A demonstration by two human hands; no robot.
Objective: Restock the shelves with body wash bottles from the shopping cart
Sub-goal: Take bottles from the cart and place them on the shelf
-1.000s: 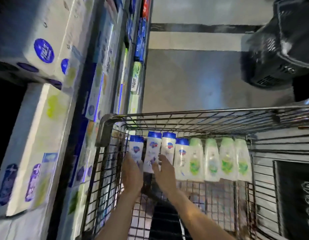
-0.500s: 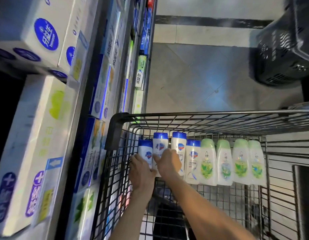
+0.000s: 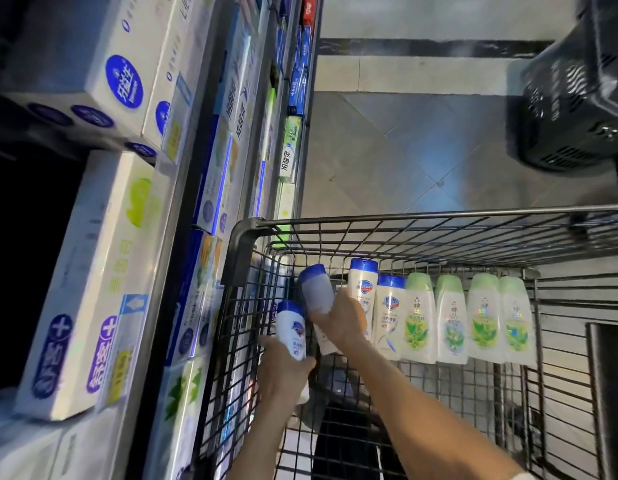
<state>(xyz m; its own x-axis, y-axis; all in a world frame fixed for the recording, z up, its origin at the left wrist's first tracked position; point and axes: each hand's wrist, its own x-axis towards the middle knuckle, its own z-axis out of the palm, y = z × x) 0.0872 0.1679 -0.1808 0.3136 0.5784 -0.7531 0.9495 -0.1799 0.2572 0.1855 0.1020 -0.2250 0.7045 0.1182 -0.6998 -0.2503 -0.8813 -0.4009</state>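
Inside the shopping cart (image 3: 439, 216) | left hand (image 3: 283, 372) grips a blue-capped bottle (image 3: 293, 329), now lifted | right hand (image 3: 342, 322) grips second bottle (image 3: 314, 289), raised and tilted out of row | six bottles (image 3: 453, 320) remain right of hands

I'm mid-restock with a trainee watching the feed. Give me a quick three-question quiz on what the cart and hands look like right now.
1. True or false: each hand grips a blue-capped bottle.
2. How many green-capped bottles stand in the cart's row? A) two B) four C) six
3. Fill in: the shelving stands on the cart's ____ side.

Key:
1. True: the left hand holds one blue-capped bottle, the right hand a second, tilted one.
2. B: four green-capped bottles along the cart wall.
3. Left: the shelves.
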